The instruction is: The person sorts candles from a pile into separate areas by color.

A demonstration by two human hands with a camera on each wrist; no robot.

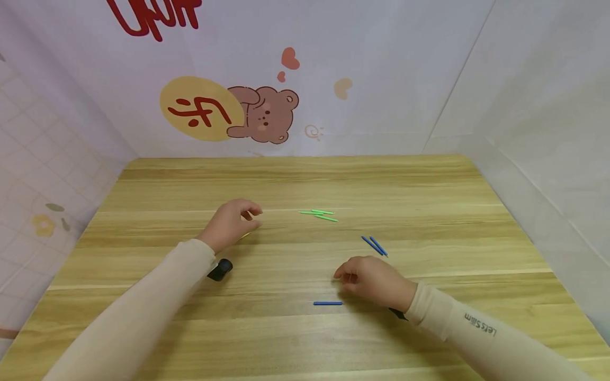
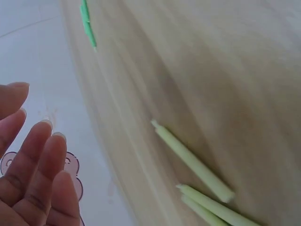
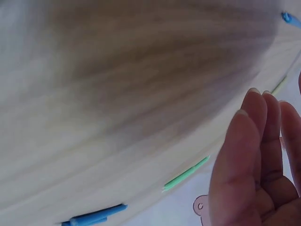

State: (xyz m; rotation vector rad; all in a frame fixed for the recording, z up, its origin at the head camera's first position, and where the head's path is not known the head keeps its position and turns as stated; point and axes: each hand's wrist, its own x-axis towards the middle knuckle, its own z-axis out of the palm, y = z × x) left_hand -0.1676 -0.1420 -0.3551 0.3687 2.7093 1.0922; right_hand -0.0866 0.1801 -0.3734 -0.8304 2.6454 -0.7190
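My left hand (image 1: 232,225) hovers over the left part of the table with its fingers loosely bent and nothing in them. Thin yellow candles (image 2: 193,162) lie near it, mostly hidden beneath it in the head view. My right hand (image 1: 374,280), also holding nothing, has loosely bent fingers above the table. Just left of and nearer than that hand lies a single blue candle (image 1: 328,304). Two more blue candles (image 1: 372,246) lie side by side beyond it. Several green candles (image 1: 326,218) are grouped farther back, near the middle.
The wood-grain table (image 1: 286,344) meets a white back wall (image 1: 381,42) printed with a bear (image 1: 278,114) and hearts. Pale side walls (image 1: 548,106) stand at left and right. Dark wrist straps (image 1: 221,269) show by the sleeves.
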